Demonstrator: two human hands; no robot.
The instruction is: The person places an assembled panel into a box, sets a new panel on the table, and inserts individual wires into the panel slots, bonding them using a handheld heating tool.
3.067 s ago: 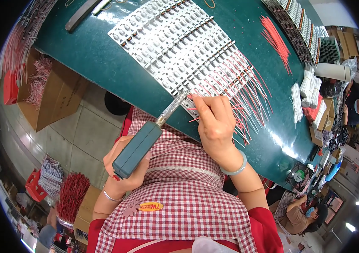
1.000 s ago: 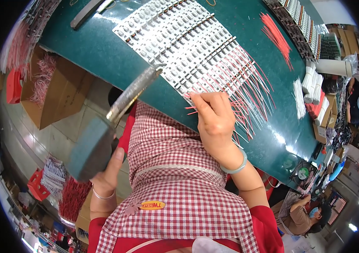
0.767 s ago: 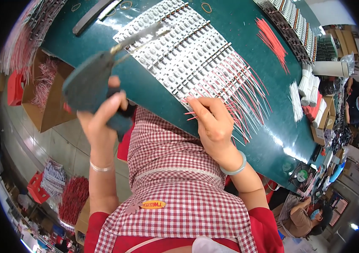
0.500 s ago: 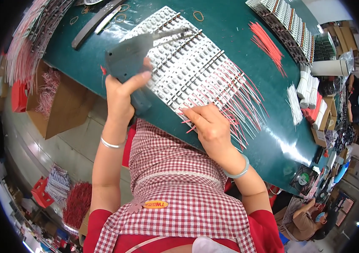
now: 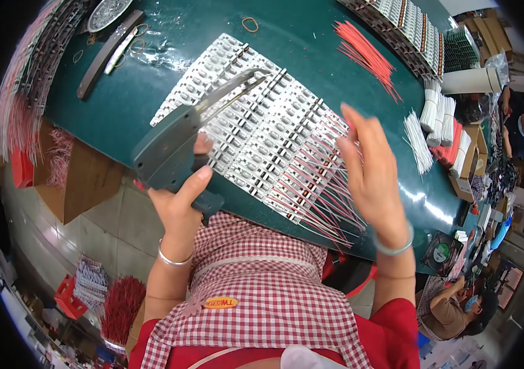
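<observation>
My left hand is wrapped round the grip of a dark grey soldering gun. Its long metal tip points up and to the right, over a white panel of small boards lying on the table. Red and white wires fan out from the panel's right side, their loose ends toward the table's near edge. My right hand is raised beside these wires, fingers apart, with nothing visibly held. The gun and my left arm hide part of the panel.
On the green table lie loose red wires and white wires. Bundled wires and stacked panels stand at right. A dark bar and a metal dish sit far left. A cardboard box stands below.
My right hand has let go of the wires by the near edge and lifted to the right. The gun has come down and left. The panel sits lower in view.
</observation>
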